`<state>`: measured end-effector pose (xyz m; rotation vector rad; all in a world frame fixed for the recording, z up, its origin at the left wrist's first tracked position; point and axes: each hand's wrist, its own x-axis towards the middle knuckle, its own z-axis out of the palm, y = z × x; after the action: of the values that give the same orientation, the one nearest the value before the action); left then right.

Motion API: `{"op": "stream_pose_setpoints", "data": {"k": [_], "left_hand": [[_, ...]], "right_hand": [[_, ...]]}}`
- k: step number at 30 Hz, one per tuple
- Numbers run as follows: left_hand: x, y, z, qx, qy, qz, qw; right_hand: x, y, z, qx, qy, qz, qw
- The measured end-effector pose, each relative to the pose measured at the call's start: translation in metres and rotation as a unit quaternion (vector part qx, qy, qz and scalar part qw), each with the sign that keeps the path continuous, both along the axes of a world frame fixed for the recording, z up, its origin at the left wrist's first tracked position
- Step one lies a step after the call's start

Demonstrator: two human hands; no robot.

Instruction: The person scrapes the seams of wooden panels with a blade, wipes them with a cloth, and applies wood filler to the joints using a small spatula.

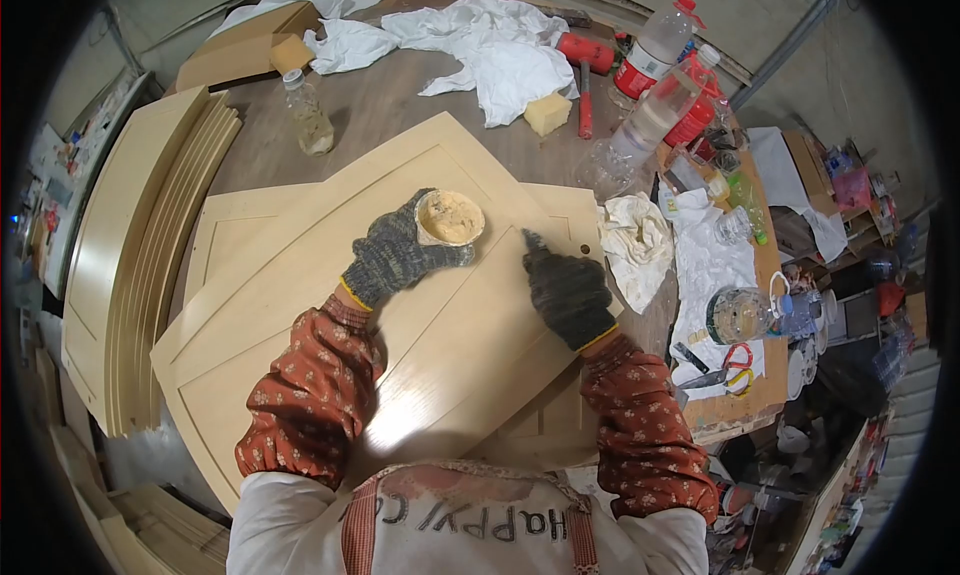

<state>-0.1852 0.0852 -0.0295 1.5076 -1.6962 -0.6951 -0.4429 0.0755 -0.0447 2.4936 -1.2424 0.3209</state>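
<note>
My left hand (402, 251), in a grey knitted glove, is closed around a small white cup (449, 218) with beige paste inside. It holds the cup above a cream cabinet door panel (400, 335) lying aslant in front of me. Right of the cup, my right hand (568, 293), in a darker glove and slightly blurred, is over the panel's right part. Its index finger stretches out toward the panel's raised moulding. The other fingers bend under, and nothing shows in them; I cannot tell whether the fingertip touches the surface. Another panel (250, 225) lies underneath.
A stack of cream panels (135, 245) stands left. Behind are a bottle (308, 115), white cloths (480, 50), a sponge (548, 114), a red-headed mallet (586, 65) and large plastic bottles (650, 55). At right lie a crumpled cloth (636, 250), a jar (738, 315) and scissors (738, 360).
</note>
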Motion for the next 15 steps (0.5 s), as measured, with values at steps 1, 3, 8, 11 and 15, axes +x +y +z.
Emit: {"op": "stream_pose_setpoints", "data": {"k": [1,3,8,11,15], "left_hand": [[0.001,-0.001,-0.001,0.023,0.008,-0.003,1.0],[0.001,-0.003,-0.005,-0.021,0.039,-0.014,0.999],[0.004,-0.005,-0.013,-0.095,0.045,-0.037,0.994],[0.005,-0.004,-0.015,-0.11,0.04,-0.032,0.993],[0.001,-0.002,-0.014,-0.129,0.027,-0.027,0.991]], "right_hand": [[0.002,0.002,0.002,0.051,-0.005,0.007,0.999],[0.004,0.009,0.006,0.172,-0.116,0.087,0.974],[-0.023,0.036,0.024,0.292,-0.254,0.255,0.886],[-0.047,0.051,0.041,0.309,-0.31,0.237,0.867],[-0.076,0.064,0.062,0.297,-0.323,0.086,0.895]]}}
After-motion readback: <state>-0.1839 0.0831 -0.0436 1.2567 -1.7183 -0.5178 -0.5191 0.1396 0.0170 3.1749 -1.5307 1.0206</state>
